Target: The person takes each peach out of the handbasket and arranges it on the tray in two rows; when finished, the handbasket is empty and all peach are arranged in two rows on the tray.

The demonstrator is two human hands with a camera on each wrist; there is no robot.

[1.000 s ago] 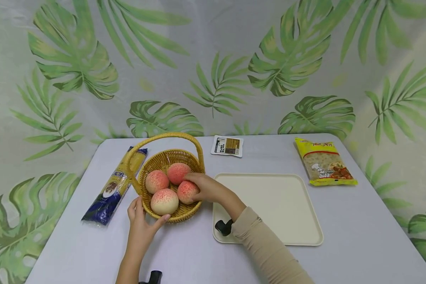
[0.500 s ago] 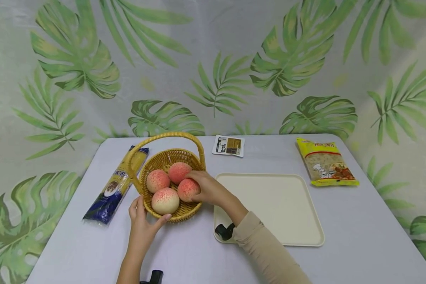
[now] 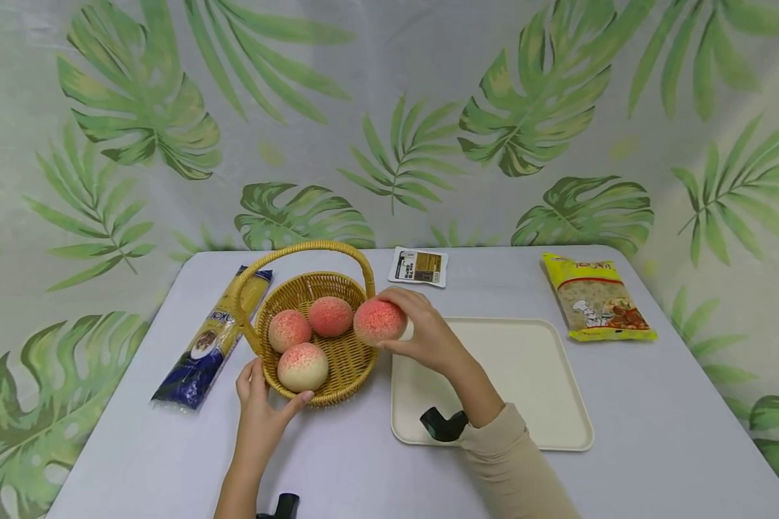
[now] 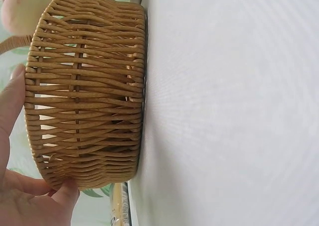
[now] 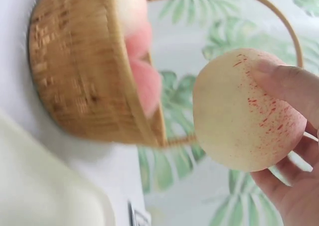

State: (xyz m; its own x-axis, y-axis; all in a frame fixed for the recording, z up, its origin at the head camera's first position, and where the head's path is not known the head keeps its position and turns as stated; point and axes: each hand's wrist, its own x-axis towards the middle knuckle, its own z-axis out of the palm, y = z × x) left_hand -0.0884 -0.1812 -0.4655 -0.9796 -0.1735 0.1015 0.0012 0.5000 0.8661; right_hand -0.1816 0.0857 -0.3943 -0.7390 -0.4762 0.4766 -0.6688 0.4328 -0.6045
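Note:
A wicker basket (image 3: 347,360) with an arched handle stands left of centre, three red-and-cream peaches (image 3: 303,367) inside it. My left hand (image 3: 261,411) holds the basket's near left rim, thumb at the front and fingers round the side. In the left wrist view the thumb lies along the rim of the woven basket wall (image 4: 89,96). Raised over the basket's right rim is another peach (image 3: 379,321), gripped by my right hand (image 3: 433,339) between thumb and fingers. The right wrist view shows this peach (image 5: 234,111) clear of the basket (image 5: 84,71), its pale side facing the camera.
A cream tray (image 3: 493,389) lies right of the basket, under my right forearm. Left of the basket is a blue-and-yellow pasta packet (image 3: 210,339). A small white packet (image 3: 417,267) lies at the back, and a yellow bag (image 3: 597,299) at the back right.
My right hand has lifted one peach out of the basket, up and to the right over its rim. The left hand has stayed at the basket.

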